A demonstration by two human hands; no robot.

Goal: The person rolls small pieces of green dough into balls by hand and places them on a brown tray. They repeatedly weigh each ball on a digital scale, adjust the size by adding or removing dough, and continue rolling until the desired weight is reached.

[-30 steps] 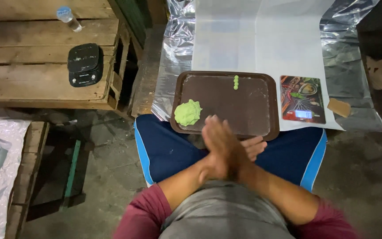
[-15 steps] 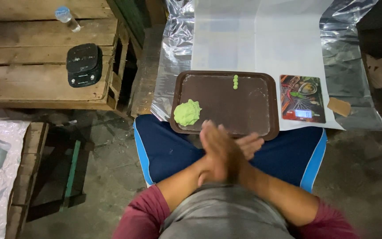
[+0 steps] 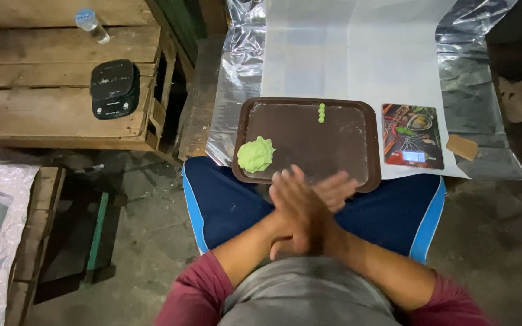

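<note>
My right hand lies flat on top of my left hand, palms pressed together and crossed over my lap. Whatever may be between the palms is hidden. Just beyond my hands a dark brown tray rests on my knees. A lump of green dough sits at the tray's near left corner. Three tiny green balls stand in a short row near its far edge.
A small kitchen scale with a picture top lies right of the tray on white paper over silver foil. A black scale and a plastic bottle rest on a wooden pallet at the left.
My pressed palms have slid against each other a little: the top hand's fingers drew slightly nearer to me, the lower hand's fingers moved a little away. Nothing on the tray has moved.
</note>
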